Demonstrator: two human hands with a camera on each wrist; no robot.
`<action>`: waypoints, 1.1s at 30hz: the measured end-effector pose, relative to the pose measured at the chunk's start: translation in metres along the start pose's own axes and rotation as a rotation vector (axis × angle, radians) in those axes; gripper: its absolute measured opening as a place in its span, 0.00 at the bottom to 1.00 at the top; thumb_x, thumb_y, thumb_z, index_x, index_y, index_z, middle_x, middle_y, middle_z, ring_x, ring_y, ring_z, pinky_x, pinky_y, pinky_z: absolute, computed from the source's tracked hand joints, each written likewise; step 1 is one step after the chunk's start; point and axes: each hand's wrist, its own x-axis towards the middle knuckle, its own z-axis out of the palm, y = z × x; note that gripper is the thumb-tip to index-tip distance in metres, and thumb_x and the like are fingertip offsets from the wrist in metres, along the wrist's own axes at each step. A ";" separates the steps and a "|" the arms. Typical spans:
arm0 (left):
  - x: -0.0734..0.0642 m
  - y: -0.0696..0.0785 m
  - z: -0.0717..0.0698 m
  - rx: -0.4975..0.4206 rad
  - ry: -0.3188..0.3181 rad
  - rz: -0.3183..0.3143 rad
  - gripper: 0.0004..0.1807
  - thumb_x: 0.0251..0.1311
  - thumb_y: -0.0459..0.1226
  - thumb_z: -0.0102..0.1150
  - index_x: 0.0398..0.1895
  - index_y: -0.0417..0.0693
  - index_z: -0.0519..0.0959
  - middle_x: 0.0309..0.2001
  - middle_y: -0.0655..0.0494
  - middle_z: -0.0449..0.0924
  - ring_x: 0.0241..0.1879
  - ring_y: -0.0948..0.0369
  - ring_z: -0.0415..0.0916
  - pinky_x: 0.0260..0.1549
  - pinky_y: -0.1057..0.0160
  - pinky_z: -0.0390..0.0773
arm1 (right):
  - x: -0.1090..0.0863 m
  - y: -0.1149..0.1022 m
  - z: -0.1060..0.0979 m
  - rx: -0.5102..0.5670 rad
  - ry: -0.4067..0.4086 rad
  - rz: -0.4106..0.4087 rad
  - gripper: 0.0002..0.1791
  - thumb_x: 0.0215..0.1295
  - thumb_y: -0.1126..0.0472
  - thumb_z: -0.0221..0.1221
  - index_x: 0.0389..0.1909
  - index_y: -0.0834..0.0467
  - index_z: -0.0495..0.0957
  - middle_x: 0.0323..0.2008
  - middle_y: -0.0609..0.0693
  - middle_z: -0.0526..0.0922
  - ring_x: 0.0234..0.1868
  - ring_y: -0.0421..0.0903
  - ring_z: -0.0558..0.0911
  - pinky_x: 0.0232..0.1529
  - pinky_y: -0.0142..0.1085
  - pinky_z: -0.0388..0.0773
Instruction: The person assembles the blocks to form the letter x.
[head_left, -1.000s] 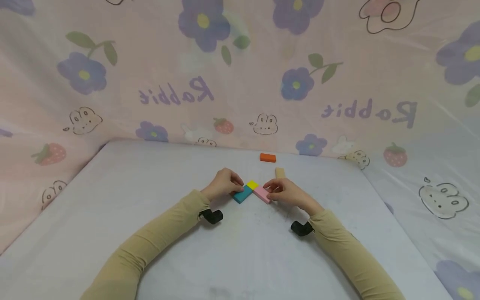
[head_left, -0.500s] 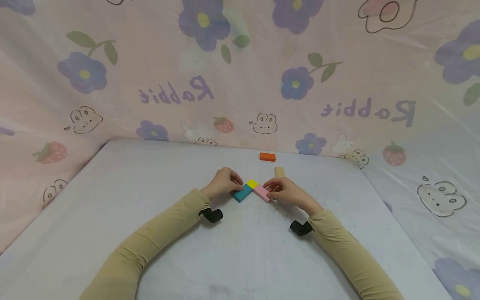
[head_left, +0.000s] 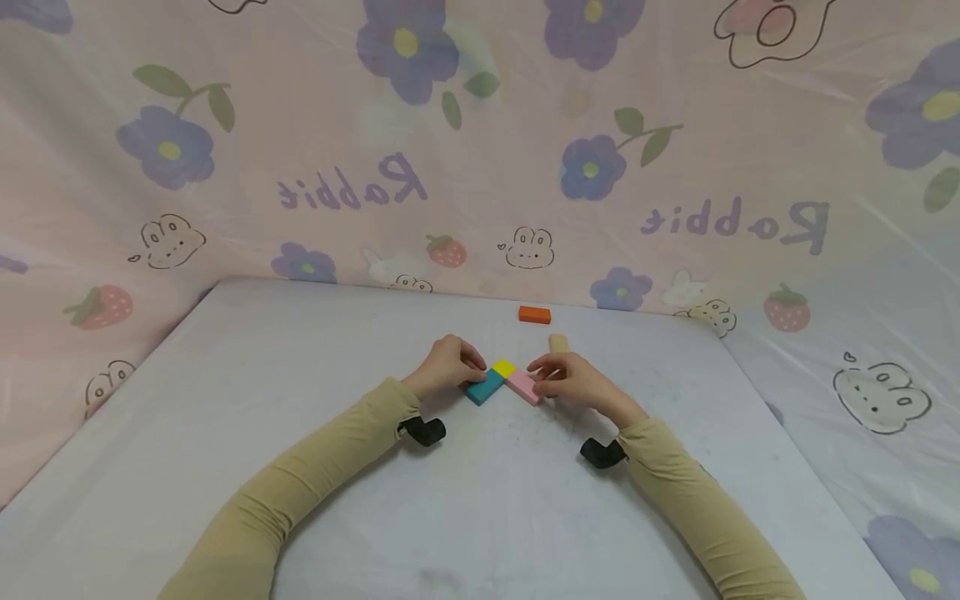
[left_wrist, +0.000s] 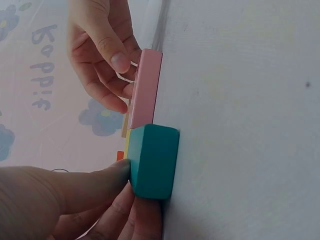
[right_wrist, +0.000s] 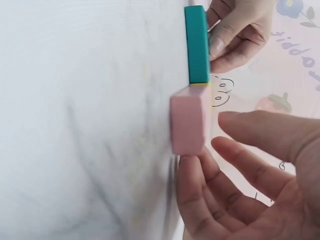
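Three blocks lie on the white table in a V shape, a yellow block [head_left: 504, 368] at the far corner. The teal block [head_left: 484, 388] forms the left arm of the V. My left hand [head_left: 444, 368] holds it, thumb at its top edge and fingers against its outer side. To the right lies the pink block [head_left: 522, 387], where my right hand [head_left: 576, 383] rests its fingertips on the outer side. In the right wrist view the right thumb [right_wrist: 240, 125] stands apart from the pink block. The yellow block is mostly hidden in both wrist views.
Farther back lies an orange block [head_left: 535, 315]. A pale wooden block [head_left: 558, 342] sits just behind the right hand, partly covered by it. A patterned curtain [head_left: 480, 167] rises along the table's back edge. Black camera mounts [head_left: 602, 454] hang from both wrists.
The right hand has shifted very slightly away toward the back at its knuckles. The left hand and the joined blocks hold their places.
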 end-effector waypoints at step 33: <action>-0.001 0.000 0.000 -0.006 -0.003 -0.001 0.08 0.51 0.31 0.70 0.34 0.38 0.84 0.28 0.52 0.81 0.24 0.61 0.75 0.26 0.68 0.79 | 0.011 -0.005 -0.058 0.123 0.174 0.020 0.20 0.68 0.61 0.57 0.58 0.64 0.72 0.54 0.63 0.76 0.52 0.59 0.76 0.55 0.55 0.71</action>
